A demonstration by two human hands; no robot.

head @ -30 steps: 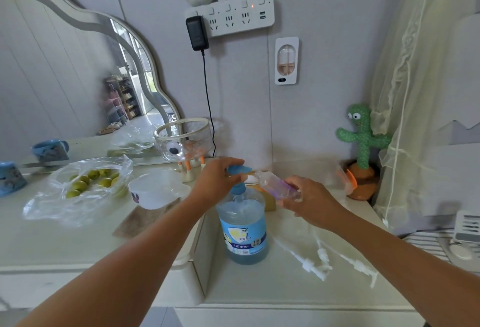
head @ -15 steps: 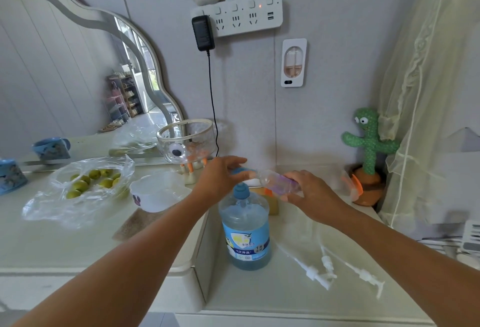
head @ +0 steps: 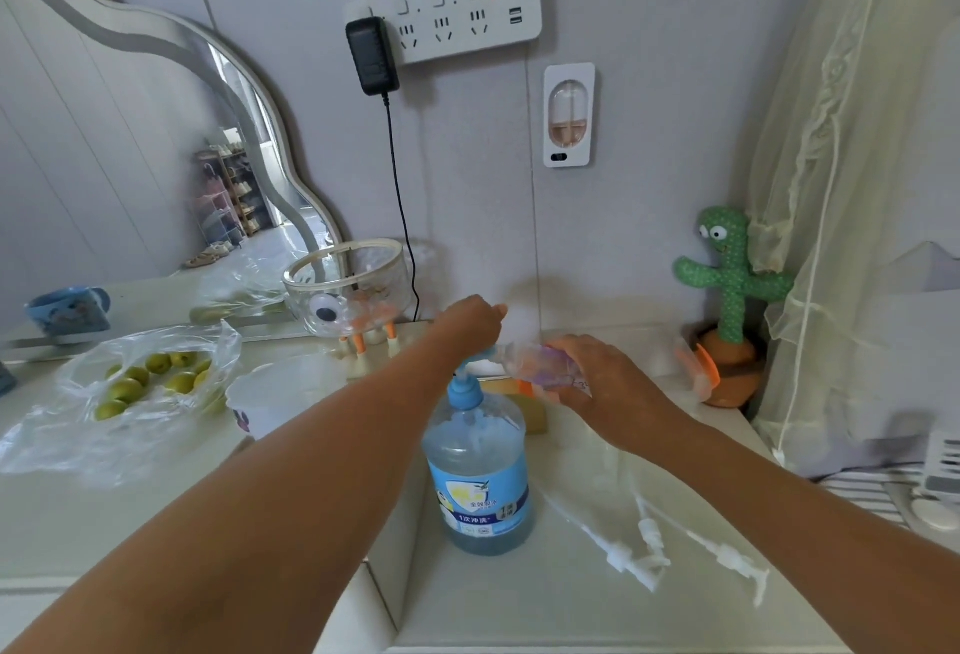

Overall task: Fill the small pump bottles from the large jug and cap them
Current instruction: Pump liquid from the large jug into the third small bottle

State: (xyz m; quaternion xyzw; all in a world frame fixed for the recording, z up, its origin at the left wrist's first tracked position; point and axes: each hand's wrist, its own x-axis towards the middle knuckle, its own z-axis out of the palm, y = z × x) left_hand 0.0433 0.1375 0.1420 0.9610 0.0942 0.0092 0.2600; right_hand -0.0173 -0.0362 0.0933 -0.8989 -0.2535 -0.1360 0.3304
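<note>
A large clear jug (head: 478, 476) of blue liquid with a blue pump head stands on the lower white counter. My left hand (head: 470, 323) lies on top of the pump head, covering it. My right hand (head: 597, 378) grips a small clear bottle (head: 535, 359) with a purple tint, tipped on its side, its mouth at the pump's spout. Three white pump caps (head: 649, 552) with long tubes lie loose on the counter to the right of the jug.
On the raised dresser top at left are a plastic bag of green fruit (head: 140, 383), a white bowl (head: 275, 398) and a clear bowl on orange feet (head: 348, 289). A cactus toy (head: 732, 300) stands back right, with a curtain (head: 857, 185) beside it.
My left hand has pushed lower onto the pump head, and my right hand has kept the small bottle's mouth at the spout. The camera has drifted a little.
</note>
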